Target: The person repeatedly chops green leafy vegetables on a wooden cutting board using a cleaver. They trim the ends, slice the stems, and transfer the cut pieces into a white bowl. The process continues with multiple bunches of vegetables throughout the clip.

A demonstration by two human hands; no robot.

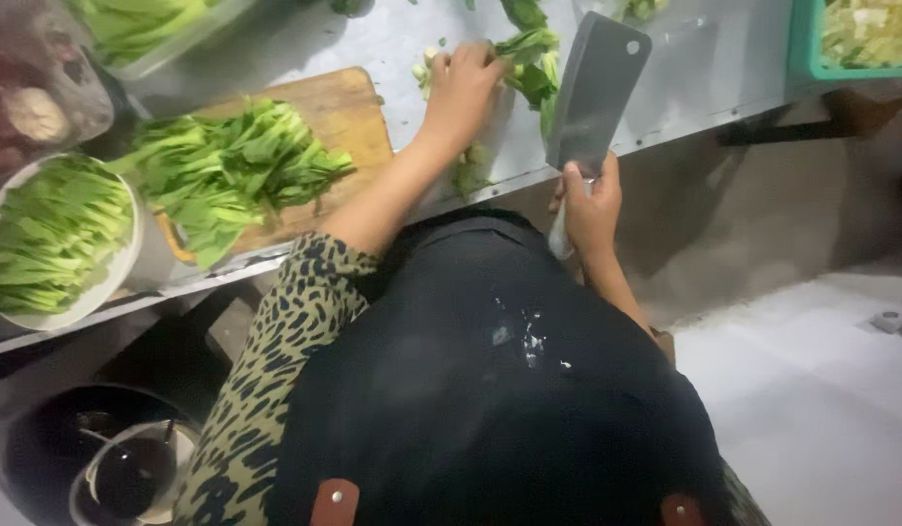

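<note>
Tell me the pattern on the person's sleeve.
Leopard-style print, dark spots on tan, on the sleeve; head view.

Cleaver, leafy greens in hands
</note>
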